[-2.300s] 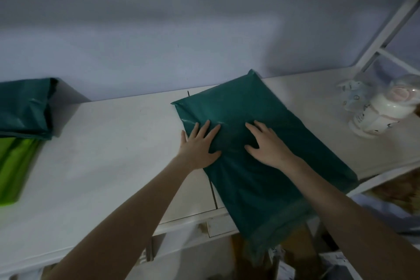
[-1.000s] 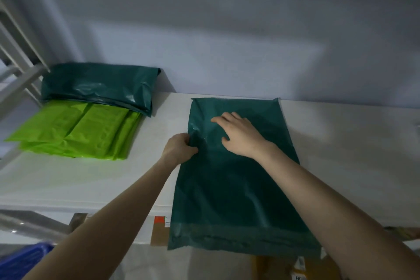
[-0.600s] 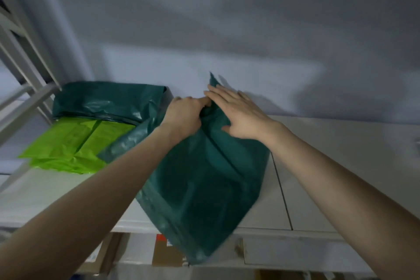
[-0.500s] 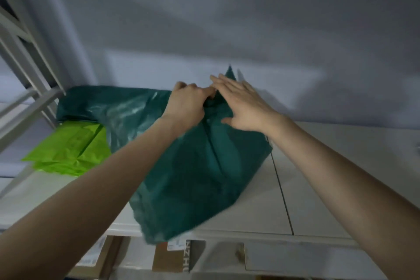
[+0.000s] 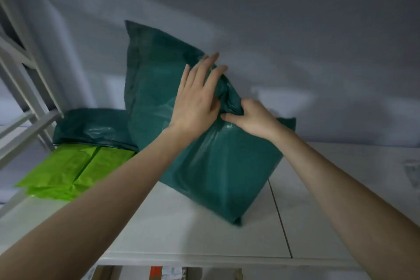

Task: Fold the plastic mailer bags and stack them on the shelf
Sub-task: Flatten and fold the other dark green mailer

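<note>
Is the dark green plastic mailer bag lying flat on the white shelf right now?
No, the dark green plastic mailer bag is lifted, bunched between both hands, with only its lower end on the white shelf.

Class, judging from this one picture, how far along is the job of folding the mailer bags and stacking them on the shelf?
Done: folded dark green bags lie on a lime green stack at the shelf's left end. In hand: the right hand grips a raised dark green mailer; the left hand lies flat against it. Left: finish folding it and stack it.
</note>
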Tool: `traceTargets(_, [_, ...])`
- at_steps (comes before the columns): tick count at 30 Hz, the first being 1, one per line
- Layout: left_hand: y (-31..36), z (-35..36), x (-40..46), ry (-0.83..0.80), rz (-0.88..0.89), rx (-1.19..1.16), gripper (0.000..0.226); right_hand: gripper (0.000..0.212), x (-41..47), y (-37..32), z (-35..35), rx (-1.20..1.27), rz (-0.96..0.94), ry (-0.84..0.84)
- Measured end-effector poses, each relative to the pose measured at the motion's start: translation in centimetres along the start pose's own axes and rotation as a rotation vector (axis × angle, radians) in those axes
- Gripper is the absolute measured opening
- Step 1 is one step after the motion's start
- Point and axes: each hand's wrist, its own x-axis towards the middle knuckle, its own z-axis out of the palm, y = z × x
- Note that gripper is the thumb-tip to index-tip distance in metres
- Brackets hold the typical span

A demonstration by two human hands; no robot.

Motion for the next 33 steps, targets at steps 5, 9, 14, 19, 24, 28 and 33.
traceTargets(5, [-1.2, 0.7, -2.1, -0.058, -0.089, -0.019, 0.047, 0.021, -0.9, 1.4, 0.9, 0.494, 0.142, 0.191])
traceTargets(9, [-1.8, 1.4, -3.9, -0.061, -0.151, -0.045, 0.038, 0.016, -2.0, 2.7, 2.3, 0.739, 0.218, 0.298])
traceTargets(14, [-2.9, 3.6, -8.3, -0.230, -0.150, 0.017, 0.043, 0.023, -4.0, 6.8, 6.6, 0.735, 0.445, 0.344])
traceTargets(19, [-4.2, 6.7, -14.5, -0.793, -0.247, 0.013, 0.067, 0.038, -6.3, 10.3, 10.0, 0.517, 0.732, 0.049])
traceTargets(24, [-4.7, 8.2, -17.2, -1.009, -0.353, -0.024, 0.066, 0.041, -6.9, 12.4, 11.0, 0.364, 0.722, 0.012])
traceTargets(28, [-4.5, 9.3, -18.2, -1.028, -0.362, 0.010, 0.059, 0.032, -7.6, 12.9, 11.3, 0.271, 0.647, 0.156])
traceTargets(33, [-3.9, 10.8, -18.0, -1.009, -0.391, 0.016, 0.060, 0.045, -8.2, 12.5, 12.7, -0.289, 0.411, 0.180])
